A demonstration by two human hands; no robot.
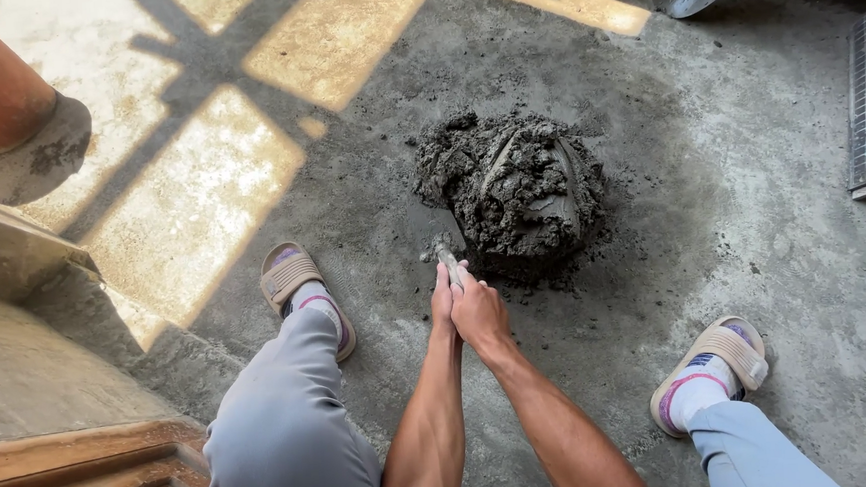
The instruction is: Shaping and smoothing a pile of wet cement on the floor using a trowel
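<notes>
Rough grey concrete floor (pixel 751 204) bears a lumpy wet mortar mound (pixel 515 188); left hand (pixel 442 298) and right hand (pixel 479 311) clench a mortar-caked trowel handle (pixel 448 261).

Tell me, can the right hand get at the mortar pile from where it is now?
Probably yes. The right hand grips the trowel handle with the left hand, and the mortar pile sits directly ahead, nothing between.

One head-worn camera looks steeply down, close above the concrete floor (pixel 730 185).
</notes>
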